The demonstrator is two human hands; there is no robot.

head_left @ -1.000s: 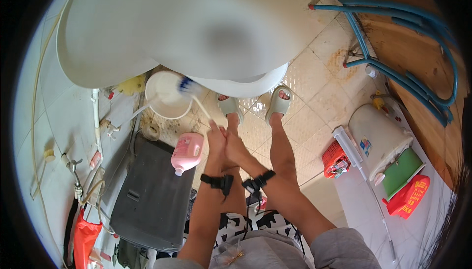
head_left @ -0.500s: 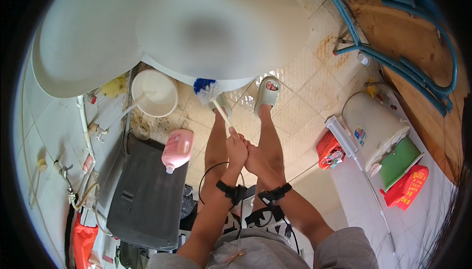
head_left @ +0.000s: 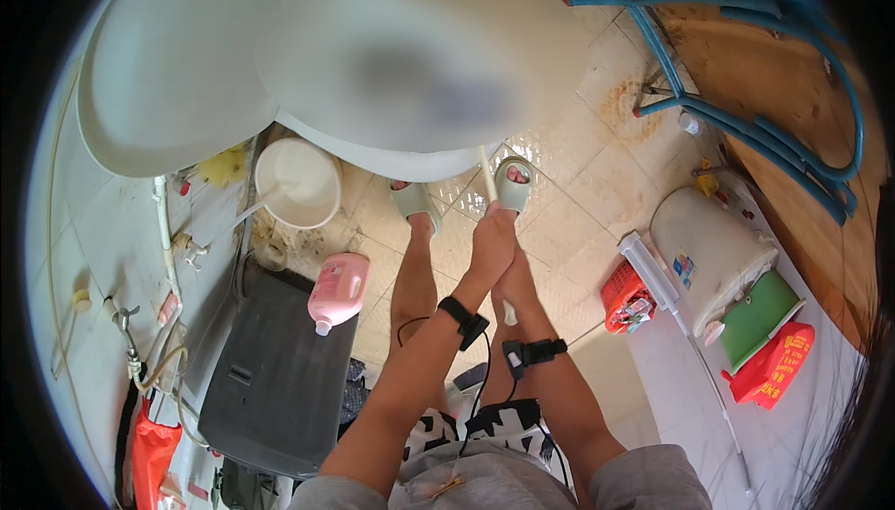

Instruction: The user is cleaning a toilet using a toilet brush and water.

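Observation:
Both my hands grip a long-handled scrubbing brush with a cream handle (head_left: 488, 174). My left hand (head_left: 494, 244) wraps the handle higher up, and my right hand (head_left: 513, 284) holds it just behind, with the handle's end poking out below. The brush's head reaches over a large white rounded fixture (head_left: 373, 163). That fixture's middle is smeared, so only a bluish blur hints at the bristles. On its left stands a broad pale oval panel (head_left: 177, 72). My feet in light slippers (head_left: 515, 182) are on wet tiles by the fixture's near rim.
To the left are a white bucket (head_left: 298, 184), a pink jug (head_left: 338, 294) on a dark grey lidded box (head_left: 275, 379), and a wall tap (head_left: 126, 323). Folded blue-framed furniture (head_left: 667, 53), a red basket (head_left: 629, 296), a pale bin (head_left: 713, 249) and a green dustpan-like piece (head_left: 760, 319) stand right.
My hands have moved forward and to the right with the brush. Its blue and white head, plainly seen before at the near rim, is now over the blurred fixture.

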